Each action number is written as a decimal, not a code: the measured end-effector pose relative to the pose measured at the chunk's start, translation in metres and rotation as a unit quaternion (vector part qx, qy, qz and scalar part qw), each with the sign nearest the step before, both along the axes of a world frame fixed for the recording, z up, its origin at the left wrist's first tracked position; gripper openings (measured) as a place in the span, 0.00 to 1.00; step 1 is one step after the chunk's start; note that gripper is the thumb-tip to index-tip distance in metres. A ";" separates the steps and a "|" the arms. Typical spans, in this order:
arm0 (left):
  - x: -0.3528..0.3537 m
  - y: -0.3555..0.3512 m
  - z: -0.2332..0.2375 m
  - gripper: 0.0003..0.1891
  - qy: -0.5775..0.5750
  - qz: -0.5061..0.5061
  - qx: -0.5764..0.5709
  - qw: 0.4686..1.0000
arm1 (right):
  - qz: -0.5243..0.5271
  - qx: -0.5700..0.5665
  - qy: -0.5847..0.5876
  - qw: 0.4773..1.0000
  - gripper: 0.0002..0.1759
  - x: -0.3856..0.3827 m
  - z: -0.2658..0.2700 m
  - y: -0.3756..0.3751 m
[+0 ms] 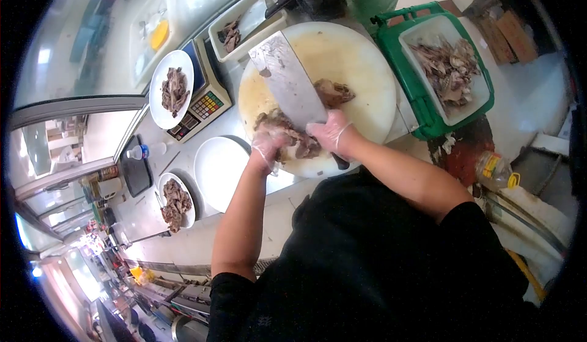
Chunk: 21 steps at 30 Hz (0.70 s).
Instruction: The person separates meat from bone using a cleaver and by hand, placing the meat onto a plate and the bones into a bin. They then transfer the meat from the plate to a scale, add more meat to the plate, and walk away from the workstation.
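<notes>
Both hands wear clear plastic gloves over the round white chopping board (367,67). In my right hand (334,134) is a cleaver (287,76), its dark handle end showing below the palm. The broad blade lies tilted across the board, pointing up and left, with bits stuck on it. My left hand (269,145) is closed on a pile of cooked meat (299,141) beside the blade's lower edge; its fingertips are partly hidden. Another chunk of meat (334,94) rests right of the blade, partly covered by it.
Left of the board stand a scale (208,100) bearing a plate of meat (175,91), a bare white plate (214,171), and another meat plate (177,201). Behind is a tub (223,21) with a second cleaver. Right, a green bin (422,122) holds a tub of meat scraps (446,67).
</notes>
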<state>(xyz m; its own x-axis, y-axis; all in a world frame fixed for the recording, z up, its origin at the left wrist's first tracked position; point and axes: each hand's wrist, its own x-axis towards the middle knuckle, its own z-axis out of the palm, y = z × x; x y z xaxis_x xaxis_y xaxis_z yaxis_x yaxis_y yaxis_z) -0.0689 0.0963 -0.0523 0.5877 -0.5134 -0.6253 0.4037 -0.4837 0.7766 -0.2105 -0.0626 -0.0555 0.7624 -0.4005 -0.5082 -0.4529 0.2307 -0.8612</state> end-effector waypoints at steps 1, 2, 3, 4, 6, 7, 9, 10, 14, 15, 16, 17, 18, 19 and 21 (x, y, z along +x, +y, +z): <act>-0.003 -0.001 0.002 0.23 0.003 0.012 -0.015 1.000 | 0.001 0.000 0.000 1.000 0.14 0.000 0.003 0.000; -0.004 -0.001 0.003 0.24 0.006 0.024 -0.029 0.999 | 0.001 0.010 -0.003 1.000 0.14 0.000 0.007 0.001; -0.003 0.000 0.002 0.24 0.006 0.024 -0.029 0.999 | 0.000 0.020 -0.005 1.000 0.14 -0.001 0.008 0.002; -0.002 0.001 -0.001 0.25 0.005 0.021 -0.027 0.999 | 0.000 0.020 -0.005 1.000 0.14 -0.002 0.008 0.003; -0.003 0.000 0.000 0.26 0.004 0.017 -0.027 0.999 | -0.032 0.052 -0.020 0.998 0.12 -0.002 0.003 0.006; -0.004 0.001 0.000 0.27 -0.001 0.022 -0.036 0.999 | -0.031 0.051 -0.021 0.998 0.12 -0.001 0.000 0.003; -0.005 0.003 0.001 0.29 -0.005 0.027 -0.042 0.999 | -0.002 0.066 0.088 0.994 0.18 0.000 -0.003 -0.003; -0.004 0.004 0.000 0.29 -0.004 0.017 -0.041 0.999 | -0.002 0.066 0.088 0.994 0.18 -0.002 -0.003 -0.004; 0.000 0.003 -0.005 0.31 -0.027 -0.029 -0.009 0.999 | 0.026 0.070 0.067 0.995 0.19 -0.002 -0.003 -0.010; 0.000 0.003 -0.006 0.31 -0.026 -0.029 -0.009 0.999 | 0.042 0.042 0.076 0.995 0.19 0.000 -0.007 -0.009; -0.001 0.002 -0.008 0.30 -0.011 -0.012 -0.029 0.999 | 0.044 0.042 0.077 0.995 0.19 0.000 -0.009 -0.008; -0.001 0.003 -0.009 0.30 0.004 0.005 -0.050 0.999 | 0.047 0.017 0.071 0.996 0.17 0.001 -0.003 -0.008; 0.000 0.004 -0.010 0.30 0.003 0.006 -0.050 0.999 | 0.050 -0.008 0.066 0.997 0.15 0.003 0.003 -0.008; 0.000 0.004 -0.011 0.30 -0.012 0.002 -0.046 0.999 | 0.050 -0.008 0.066 0.997 0.15 0.004 0.008 -0.009; 0.000 0.003 -0.009 0.30 -0.025 -0.005 -0.042 0.999 | 0.063 -0.124 0.017 0.990 0.19 0.002 0.014 -0.008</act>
<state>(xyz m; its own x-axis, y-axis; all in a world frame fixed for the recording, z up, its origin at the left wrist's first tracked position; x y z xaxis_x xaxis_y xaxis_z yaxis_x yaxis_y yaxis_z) -0.0686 0.0998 -0.0612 0.6118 -0.5696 -0.5488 0.3580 -0.4193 0.8343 -0.2080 -0.0707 -0.0418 0.7983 -0.4183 -0.4332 -0.4951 -0.0462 -0.8676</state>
